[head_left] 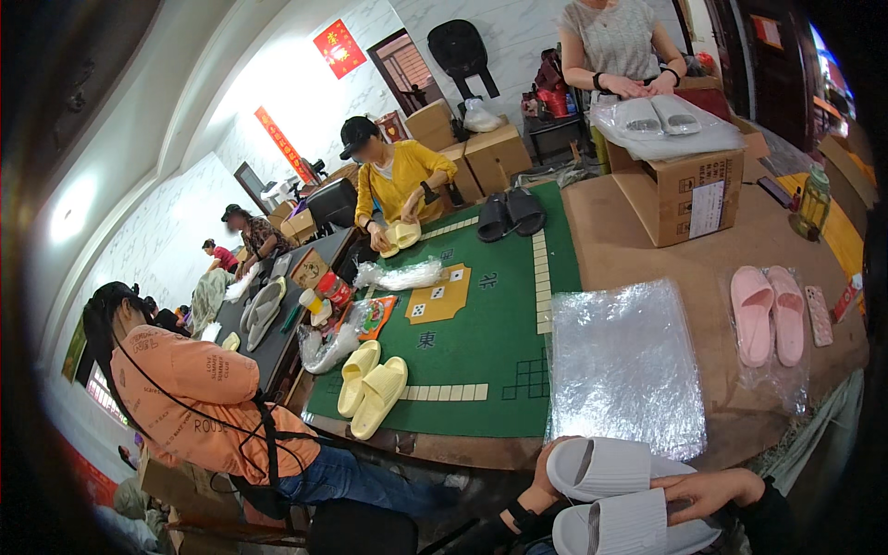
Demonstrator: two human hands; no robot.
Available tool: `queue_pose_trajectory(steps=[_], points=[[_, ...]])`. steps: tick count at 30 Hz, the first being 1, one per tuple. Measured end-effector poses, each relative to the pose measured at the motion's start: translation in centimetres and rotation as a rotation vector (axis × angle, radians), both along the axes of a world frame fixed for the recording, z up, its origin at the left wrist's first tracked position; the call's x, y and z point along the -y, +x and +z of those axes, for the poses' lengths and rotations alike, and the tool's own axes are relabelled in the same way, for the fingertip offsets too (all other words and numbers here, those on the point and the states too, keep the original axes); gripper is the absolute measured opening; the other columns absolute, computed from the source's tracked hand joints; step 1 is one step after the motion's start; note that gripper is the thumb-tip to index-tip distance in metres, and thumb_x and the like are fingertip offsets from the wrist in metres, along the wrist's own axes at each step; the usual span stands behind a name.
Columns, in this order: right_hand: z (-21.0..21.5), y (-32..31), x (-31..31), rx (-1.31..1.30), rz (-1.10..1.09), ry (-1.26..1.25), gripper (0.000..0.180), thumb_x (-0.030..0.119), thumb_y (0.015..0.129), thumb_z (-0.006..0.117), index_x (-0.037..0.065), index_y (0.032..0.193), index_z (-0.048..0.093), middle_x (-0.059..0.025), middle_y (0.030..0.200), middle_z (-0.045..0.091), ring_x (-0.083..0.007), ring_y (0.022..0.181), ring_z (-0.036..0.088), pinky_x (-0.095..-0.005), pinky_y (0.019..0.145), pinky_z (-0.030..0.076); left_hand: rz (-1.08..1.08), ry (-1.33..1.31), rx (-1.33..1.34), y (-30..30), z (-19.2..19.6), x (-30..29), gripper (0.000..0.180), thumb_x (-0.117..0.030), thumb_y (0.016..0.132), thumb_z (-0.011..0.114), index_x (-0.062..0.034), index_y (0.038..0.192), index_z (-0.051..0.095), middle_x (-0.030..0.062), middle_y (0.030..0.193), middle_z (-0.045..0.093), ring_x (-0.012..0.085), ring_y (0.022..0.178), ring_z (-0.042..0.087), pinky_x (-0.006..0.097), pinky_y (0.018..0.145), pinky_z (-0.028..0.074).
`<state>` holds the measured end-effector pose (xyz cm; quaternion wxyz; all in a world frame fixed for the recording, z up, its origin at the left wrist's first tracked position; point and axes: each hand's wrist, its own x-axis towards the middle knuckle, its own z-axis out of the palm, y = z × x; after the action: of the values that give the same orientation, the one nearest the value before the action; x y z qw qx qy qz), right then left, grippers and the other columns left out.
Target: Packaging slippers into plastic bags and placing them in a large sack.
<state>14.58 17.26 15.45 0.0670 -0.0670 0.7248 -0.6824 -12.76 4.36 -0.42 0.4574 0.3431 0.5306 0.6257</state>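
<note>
A pair of light grey slide slippers (606, 474) is held together at the table's near edge, one beside the other. My left hand (541, 483) is closed around the toe end of the far slipper, its fingers partly hidden behind it. With its fingers reaching across the slippers beside the straps, my right hand (710, 492) grips the pair from the right; some fingertips are hidden. Just beyond the slippers lies a stack of transparent plastic bags (629, 365), flat on the table.
A green mahjong-patterned mat (481, 324) carries yellow slippers (372, 388) and dark slippers (511, 215). On the right are bagged pink slippers (770, 314), a phone case (818, 316) and a glass jar (812, 203). A cardboard box (689, 199) stands farther back. Several people work around the tables.
</note>
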Motion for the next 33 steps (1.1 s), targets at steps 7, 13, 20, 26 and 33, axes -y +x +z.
queue_pose_trajectory(steps=[7, 13, 20, 26, 33], points=[[0.0, 0.1, -0.2, 0.011, 0.033, -0.012, 0.045, 0.009, 0.092, 0.059, 0.001, 0.135, 0.046, -0.0142, 0.135, 0.044, -0.0261, 0.126, 0.041, -0.0339, 0.105, 0.033, -0.018, 0.158, -0.86, -0.8, 2.3, -0.6, 0.026, -0.009, 0.08, 0.062, -0.0032, 0.105, 0.059, 0.0088, 0.103, 0.061, 0.0204, 0.093, 0.06, 0.031, 0.084, 0.046], [-0.2, 0.8, 0.1, 0.072, 0.033, -0.024, 0.044, 0.009, 0.092, 0.059, 0.0, 0.133, 0.048, -0.0148, 0.14, 0.04, -0.0257, 0.13, 0.037, -0.0329, 0.107, 0.03, -0.108, 0.207, -1.018, -1.1, 4.3, -1.9, 0.018, -0.016, 0.076, 0.06, -0.007, 0.091, 0.06, 0.0099, 0.088, 0.058, 0.0287, 0.08, 0.054, 0.038, 0.076, 0.043], [-0.4, 0.6, 0.4, 0.087, 0.097, -0.085, 0.044, 0.009, 0.092, 0.059, 0.0, 0.133, 0.047, -0.0158, 0.144, 0.036, -0.0266, 0.133, 0.035, -0.0332, 0.107, 0.03, -0.078, 0.038, -0.966, -0.8, 3.6, -2.5, 0.016, -0.014, 0.087, 0.059, -0.0002, 0.093, 0.064, 0.0127, 0.09, 0.065, 0.0308, 0.085, 0.058, 0.039, 0.077, 0.043], [-0.8, 1.1, 0.0, 0.073, 0.089, -0.025, 0.044, 0.009, 0.092, 0.059, 0.0, 0.134, 0.047, -0.0156, 0.141, 0.039, -0.0266, 0.13, 0.037, -0.0332, 0.106, 0.031, 0.215, 0.142, -1.076, -0.2, 7.5, -2.3, 0.011, -0.008, 0.082, 0.064, -0.002, 0.091, 0.066, 0.0121, 0.088, 0.066, 0.0295, 0.081, 0.061, 0.037, 0.073, 0.047], [-1.9, 1.7, -0.4, 0.022, -0.006, 0.091, 0.042, 0.012, 0.092, 0.059, 0.001, 0.132, 0.049, -0.0146, 0.132, 0.045, -0.0262, 0.123, 0.043, -0.0321, 0.102, 0.036, 0.327, 0.239, -1.044, 0.0, 9.3, -2.1, 0.017, -0.002, 0.08, 0.064, -0.0028, 0.097, 0.067, 0.0102, 0.091, 0.067, 0.0279, 0.083, 0.062, 0.035, 0.073, 0.049]])
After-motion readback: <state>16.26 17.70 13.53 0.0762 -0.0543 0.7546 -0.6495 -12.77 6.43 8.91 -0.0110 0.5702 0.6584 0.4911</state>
